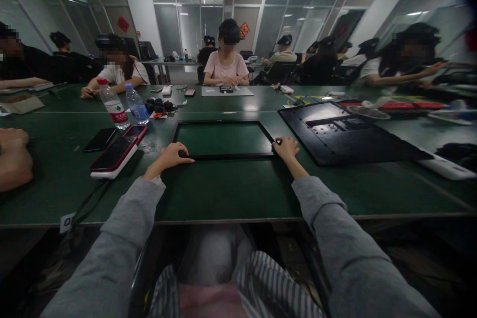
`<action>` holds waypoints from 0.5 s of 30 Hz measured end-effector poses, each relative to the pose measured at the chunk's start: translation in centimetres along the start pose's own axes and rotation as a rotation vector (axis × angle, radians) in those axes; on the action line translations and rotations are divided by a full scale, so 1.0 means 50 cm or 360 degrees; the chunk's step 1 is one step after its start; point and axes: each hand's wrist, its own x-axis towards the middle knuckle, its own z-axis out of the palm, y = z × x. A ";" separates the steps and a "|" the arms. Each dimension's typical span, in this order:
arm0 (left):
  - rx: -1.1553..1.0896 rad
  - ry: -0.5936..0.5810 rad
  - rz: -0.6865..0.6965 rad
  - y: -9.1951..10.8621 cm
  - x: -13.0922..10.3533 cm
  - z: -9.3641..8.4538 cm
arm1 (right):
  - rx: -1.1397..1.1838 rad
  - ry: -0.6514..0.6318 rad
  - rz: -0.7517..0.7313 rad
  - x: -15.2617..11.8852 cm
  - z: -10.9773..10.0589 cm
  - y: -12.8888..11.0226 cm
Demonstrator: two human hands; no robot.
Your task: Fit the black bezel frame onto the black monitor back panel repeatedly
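A thin black rectangular frame lies on the green table, whose surface shows through its middle. My left hand grips the frame's near left corner, thumb along the near edge and fingers curled. At the near right corner, my right hand is closed around the frame's side. To the right of that hand rests a large black panel with raised parts on its upper face.
Left of the frame are a red-edged phone on a white block, a dark phone and two bottles. Another person's arm rests at the far left. Across the table sits a person in pink.
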 end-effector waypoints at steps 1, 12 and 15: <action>0.0001 -0.0017 -0.0037 -0.005 0.003 0.000 | 0.0004 -0.0003 0.0007 0.002 -0.001 0.000; -0.0324 0.0167 -0.0292 -0.023 0.013 -0.003 | 0.0282 0.0104 0.0165 0.019 -0.055 0.017; -0.0419 0.0269 -0.0334 -0.024 0.017 -0.006 | 0.0182 0.0572 0.0319 0.027 -0.115 0.062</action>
